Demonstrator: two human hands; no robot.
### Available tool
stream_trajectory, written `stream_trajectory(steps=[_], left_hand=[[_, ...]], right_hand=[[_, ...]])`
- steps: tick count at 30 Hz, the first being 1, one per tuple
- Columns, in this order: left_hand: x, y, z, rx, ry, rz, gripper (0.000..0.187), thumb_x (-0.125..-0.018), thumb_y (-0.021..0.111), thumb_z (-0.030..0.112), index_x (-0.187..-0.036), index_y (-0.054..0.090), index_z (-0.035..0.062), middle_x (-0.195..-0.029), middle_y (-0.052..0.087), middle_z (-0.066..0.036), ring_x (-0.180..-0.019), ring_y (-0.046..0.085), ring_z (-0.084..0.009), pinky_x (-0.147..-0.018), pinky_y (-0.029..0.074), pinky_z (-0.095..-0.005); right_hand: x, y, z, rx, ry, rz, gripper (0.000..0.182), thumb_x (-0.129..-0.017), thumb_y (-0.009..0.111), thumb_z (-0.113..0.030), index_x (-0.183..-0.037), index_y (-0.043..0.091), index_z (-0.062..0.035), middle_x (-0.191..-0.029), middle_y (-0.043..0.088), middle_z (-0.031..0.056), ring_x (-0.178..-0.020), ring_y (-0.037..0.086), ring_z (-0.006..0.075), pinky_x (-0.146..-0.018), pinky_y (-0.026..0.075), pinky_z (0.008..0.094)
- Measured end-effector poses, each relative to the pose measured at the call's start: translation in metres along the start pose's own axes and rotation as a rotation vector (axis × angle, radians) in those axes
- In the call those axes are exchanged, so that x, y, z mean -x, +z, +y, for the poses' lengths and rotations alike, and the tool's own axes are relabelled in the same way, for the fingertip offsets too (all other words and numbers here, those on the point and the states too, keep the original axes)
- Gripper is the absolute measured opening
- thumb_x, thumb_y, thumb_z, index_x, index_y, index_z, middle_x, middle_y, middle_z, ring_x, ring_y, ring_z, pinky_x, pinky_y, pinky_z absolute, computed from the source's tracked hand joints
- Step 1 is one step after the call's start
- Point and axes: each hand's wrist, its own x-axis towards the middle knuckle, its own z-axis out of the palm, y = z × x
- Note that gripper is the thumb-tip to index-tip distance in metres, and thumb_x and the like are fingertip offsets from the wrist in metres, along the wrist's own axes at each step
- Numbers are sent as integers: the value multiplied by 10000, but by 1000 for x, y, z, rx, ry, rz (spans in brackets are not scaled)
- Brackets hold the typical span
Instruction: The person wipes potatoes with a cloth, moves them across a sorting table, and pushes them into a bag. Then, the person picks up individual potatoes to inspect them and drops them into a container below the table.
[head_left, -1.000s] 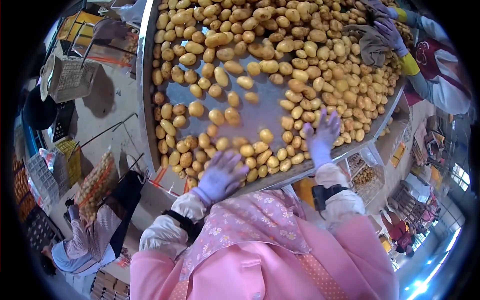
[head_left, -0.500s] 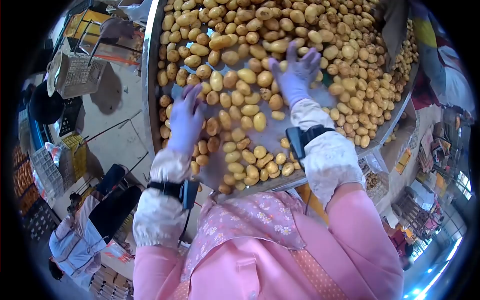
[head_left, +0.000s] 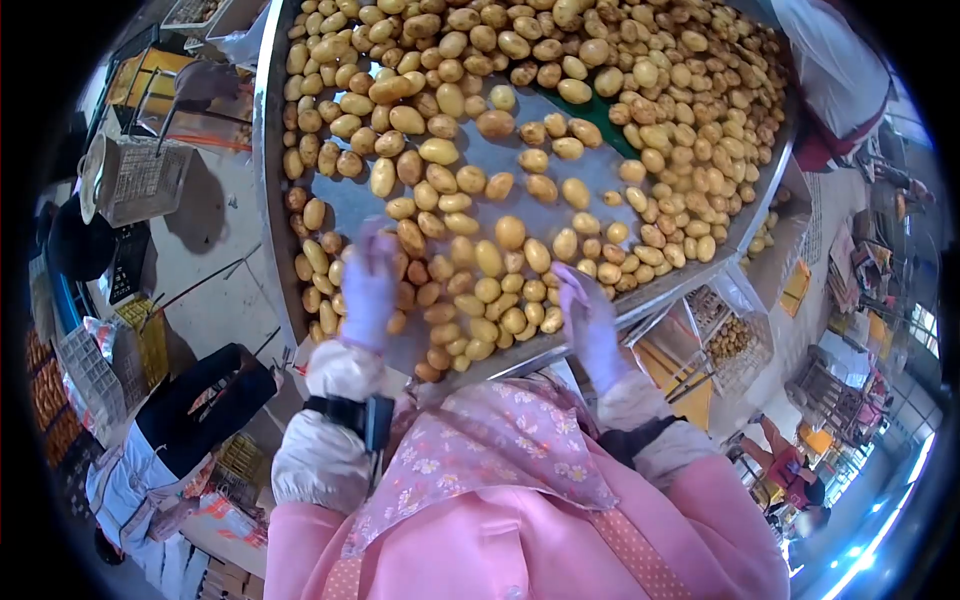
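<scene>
Many yellow-brown potatoes (head_left: 440, 151) lie spread over a metal-rimmed sorting table (head_left: 470, 155), with bare grey surface showing in the middle. My left hand (head_left: 369, 290), in a light purple glove, is over the potatoes near the table's left front; its fingers are blurred, and whether it holds anything cannot be made out. My right hand (head_left: 590, 325), gloved the same way, is at the front rim, right of the nearest potatoes. Its fingers are extended, with nothing seen in them. A green strip (head_left: 590, 115) shows among the potatoes farther back.
A person in white and dark red (head_left: 835, 75) stands at the table's right far side. Another person (head_left: 150, 460) is at the lower left. Crates (head_left: 145, 180) stand on the floor at left. A clear-lined crate with potatoes (head_left: 735, 345) sits right of the table.
My right hand has moved back from the middle of the potatoes to the front rim. Potatoes have gathered nearer the front. The view has shifted, and the person at right has moved.
</scene>
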Motion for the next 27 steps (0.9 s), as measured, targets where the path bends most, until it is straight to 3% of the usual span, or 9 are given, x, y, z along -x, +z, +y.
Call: stream_trajectory(steps=[4,5,6,7,14,20,23,24,27], left_hand=[[73,55,42,-478,851,-509,437,-914,620,151,-1335,611,34,-1170,676,-176,-1122,622,-381,-983,503,-452],[73,52,39,-477,869,-513,437,-914,620,151,-1335,611,34,-1170,676,-176,-1122,622,-381,-983,503,-452],[71,44,35,-612,738,-588,459,-886,622,133,-1334,614,38,-1201,665,-177,-1151,611,-374,-995,497,-457],[69,33,27,-742,599,-664,482,-857,625,115,-1334,618,42,-1232,655,-177,-1180,600,-368,-1008,492,-462],[44,30,3,-1005,824,-494,470,-770,679,101,-1240,653,91,-1318,591,-147,-1175,591,-342,-914,531,-449],[88,55,71,-471,208,-776,565,-891,656,238,-1418,530,78,-1360,550,-198,-1197,570,-394,-997,487,-482],[114,67,22,-389,729,-699,676,-871,685,305,-1481,468,111,-1511,461,-185,-1409,400,-383,-1198,272,-506],[110,57,12,-391,731,-694,676,-871,685,305,-1481,468,111,-1511,461,-185,-1409,400,-383,-1198,272,-506],[94,-9,-25,-832,958,-766,625,-840,692,233,-1434,525,133,-1434,554,-111,-1380,457,-328,-1174,326,-515]], right_hand=[[13,51,-35,-446,601,-79,407,-1053,553,-337,-1339,592,-51,-1117,668,49,-816,625,129,-678,517,249],[24,43,16,-178,212,-115,352,-1053,549,-326,-1250,621,-44,-1102,662,24,-743,602,111,-588,497,237],[33,17,-15,-329,512,65,285,-1049,568,-277,-1197,632,-43,-1096,662,26,-814,613,98,-645,501,218],[51,-7,27,250,-103,249,230,-1030,598,-201,-1195,642,-48,-1100,666,19,-898,628,114,-741,521,234],[111,-139,89,1076,-21,577,409,-999,573,-234,-1380,539,-86,-1329,578,181,-1193,567,403,-1088,416,451],[52,26,-26,-1133,419,79,492,-1038,588,-336,-1448,505,-77,-1464,514,112,-1157,595,194,-905,511,303],[49,41,3,-319,369,10,442,-1023,611,-380,-1321,586,-55,-1152,653,64,-938,632,192,-819,520,307],[51,16,43,-743,385,162,368,-1032,599,-331,-1248,618,-33,-1045,675,51,-881,646,196,-811,534,311],[89,-153,113,628,-123,560,264,-991,591,-212,-1162,675,-30,-1095,692,120,-1023,657,251,-937,516,353]])
